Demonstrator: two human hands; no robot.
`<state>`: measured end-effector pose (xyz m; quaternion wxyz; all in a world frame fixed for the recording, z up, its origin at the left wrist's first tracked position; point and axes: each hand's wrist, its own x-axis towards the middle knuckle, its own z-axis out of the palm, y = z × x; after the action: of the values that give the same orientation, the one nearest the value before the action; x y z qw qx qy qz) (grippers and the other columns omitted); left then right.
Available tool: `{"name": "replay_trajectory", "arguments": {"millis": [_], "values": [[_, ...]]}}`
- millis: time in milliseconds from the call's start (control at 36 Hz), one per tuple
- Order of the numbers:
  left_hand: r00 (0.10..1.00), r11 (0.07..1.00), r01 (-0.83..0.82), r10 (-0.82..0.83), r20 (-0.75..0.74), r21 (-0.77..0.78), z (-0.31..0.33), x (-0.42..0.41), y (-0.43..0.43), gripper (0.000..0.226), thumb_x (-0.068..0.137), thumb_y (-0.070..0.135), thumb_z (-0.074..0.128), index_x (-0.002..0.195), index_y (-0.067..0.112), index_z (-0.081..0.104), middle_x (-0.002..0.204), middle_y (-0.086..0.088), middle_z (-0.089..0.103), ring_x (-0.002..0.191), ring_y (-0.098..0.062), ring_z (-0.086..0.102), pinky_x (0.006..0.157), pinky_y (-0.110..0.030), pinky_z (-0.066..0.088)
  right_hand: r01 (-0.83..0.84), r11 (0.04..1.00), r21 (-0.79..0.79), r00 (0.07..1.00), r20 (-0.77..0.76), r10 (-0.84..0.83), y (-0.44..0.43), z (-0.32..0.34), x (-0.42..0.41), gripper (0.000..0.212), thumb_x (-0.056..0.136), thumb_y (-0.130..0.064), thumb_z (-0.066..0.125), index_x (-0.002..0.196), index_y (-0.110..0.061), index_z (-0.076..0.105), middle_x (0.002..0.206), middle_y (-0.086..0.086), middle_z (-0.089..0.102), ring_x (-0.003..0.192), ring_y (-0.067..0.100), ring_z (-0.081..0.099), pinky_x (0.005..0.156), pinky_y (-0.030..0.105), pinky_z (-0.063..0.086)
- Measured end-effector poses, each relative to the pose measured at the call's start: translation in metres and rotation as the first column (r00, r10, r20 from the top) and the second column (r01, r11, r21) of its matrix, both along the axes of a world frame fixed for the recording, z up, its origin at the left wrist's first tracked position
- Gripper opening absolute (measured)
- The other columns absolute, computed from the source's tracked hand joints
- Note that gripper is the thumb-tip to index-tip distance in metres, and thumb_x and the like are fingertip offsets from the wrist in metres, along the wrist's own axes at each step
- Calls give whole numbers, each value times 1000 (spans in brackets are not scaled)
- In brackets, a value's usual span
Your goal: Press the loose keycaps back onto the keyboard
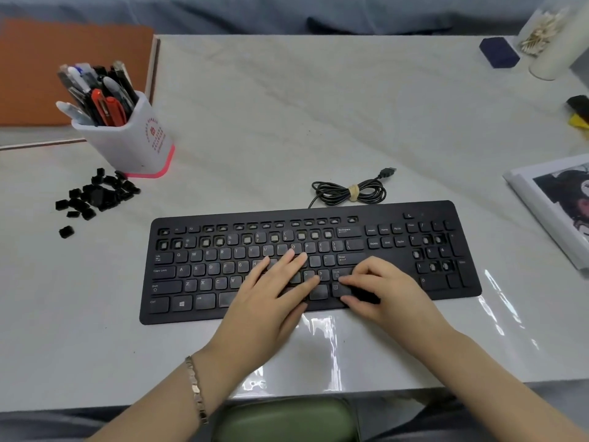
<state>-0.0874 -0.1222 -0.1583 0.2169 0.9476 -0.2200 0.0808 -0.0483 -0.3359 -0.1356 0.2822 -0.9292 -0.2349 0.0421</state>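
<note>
L hand [271, 298] flat on keyboard [462, 212] mid, empty | R hand [379, 291] curled on keys beside it, can't tell if it holds a cap | loose keycaps [95, 196] heaped nr worktop [287, 122] left edge, I reckon L hand nearer

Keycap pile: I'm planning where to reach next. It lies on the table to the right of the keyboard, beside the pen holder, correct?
Not quite: the side is wrong. The head view shows the keycap pile lying on the table to the left of the keyboard, beside the pen holder.
</note>
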Motion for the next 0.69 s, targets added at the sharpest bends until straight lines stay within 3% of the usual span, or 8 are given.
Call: {"name": "replay_trajectory", "arguments": {"millis": [111, 278, 417, 472, 528, 556, 611, 694], "values": [[1000, 1000, 9, -9, -4, 19, 0, -1, 0, 35, 91, 26, 45, 126, 26, 49, 140, -9, 49, 135, -21, 35, 111, -40, 23, -12, 1000, -8, 1000, 29, 12, 1, -3, -1, 28, 68, -28, 65, 91, -16, 74, 80, -5, 57, 75, 6, 46, 53, 26, 50], [999, 994, 38, -40, 14, 103, 0, -2, -1, 43, 87, 21, 49, 129, 30, 48, 142, -13, 46, 136, -28, 32, 110, -45, 22, 3, 1000, 26, 1000, 29, -4, 2, -3, 1, 26, 70, -28, 65, 90, -15, 74, 78, -10, 49, 70, 3, 46, 57, 32, 52], [998, 976, 45, -51, 22, 211, -4, -3, -4, 56, 83, 22, 56, 135, 37, 43, 147, -11, 39, 138, -33, 30, 109, -50, 22, 50, 998, 36, 991, 124, -54, 7, -3, -4, 20, 76, -28, 61, 86, -16, 73, 73, -12, 40, 67, 2, 31, 50, 22, 41], [999, 971, 41, -47, 20, 235, -4, -3, -4, 57, 83, 23, 56, 136, 38, 42, 148, -10, 38, 138, -33, 31, 110, -50, 22, 49, 999, 10, 983, 174, -50, 7, -3, -11, 33, 88, -38, 49, 90, -14, 70, 70, -7, 41, 63, 7, 31, 47, 21, 36], [999, 968, 39, -46, 23, 249, -3, -2, -4, 56, 83, 24, 55, 136, 38, 44, 147, -10, 39, 137, -34, 32, 110, -50, 23, 85, 996, -39, 987, 140, -79, 6, -4, -17, 60, 95, -55, 24, 92, -13, 67, 70, -7, 43, 62, 6, 36, 50, 17, 29], [999, 967, 36, -44, 25, 252, -2, -2, -4, 55, 83, 25, 54, 135, 37, 44, 147, -11, 40, 137, -34, 33, 110, -50, 23, 87, 994, -64, 979, 191, -73, 6, -4, -19, 62, 97, -51, 21, 96, -11, 67, 71, -5, 43, 62, 8, 38, 52, 18, 28], [999, 967, 31, -41, 36, 254, -3, -3, -5, 54, 82, 25, 55, 135, 37, 46, 146, -12, 41, 136, -35, 34, 109, -51, 24, 51, 992, -117, 943, 333, -9, 5, -9, -24, 43, 99, -35, 29, 110, -10, 62, 75, 1, 42, 61, 17, 40, 51, 24, 30], [997, 961, 29, -47, 60, 276, -6, -2, -5, 57, 80, 25, 60, 134, 37, 46, 146, -13, 42, 135, -36, 35, 108, -52, 26, 41, 988, -150, 915, 403, 23, 2, -17, -26, 31, 97, -31, 38, 116, -12, 54, 79, 2, 39, 64, 18, 36, 54, 26, 28]]}}
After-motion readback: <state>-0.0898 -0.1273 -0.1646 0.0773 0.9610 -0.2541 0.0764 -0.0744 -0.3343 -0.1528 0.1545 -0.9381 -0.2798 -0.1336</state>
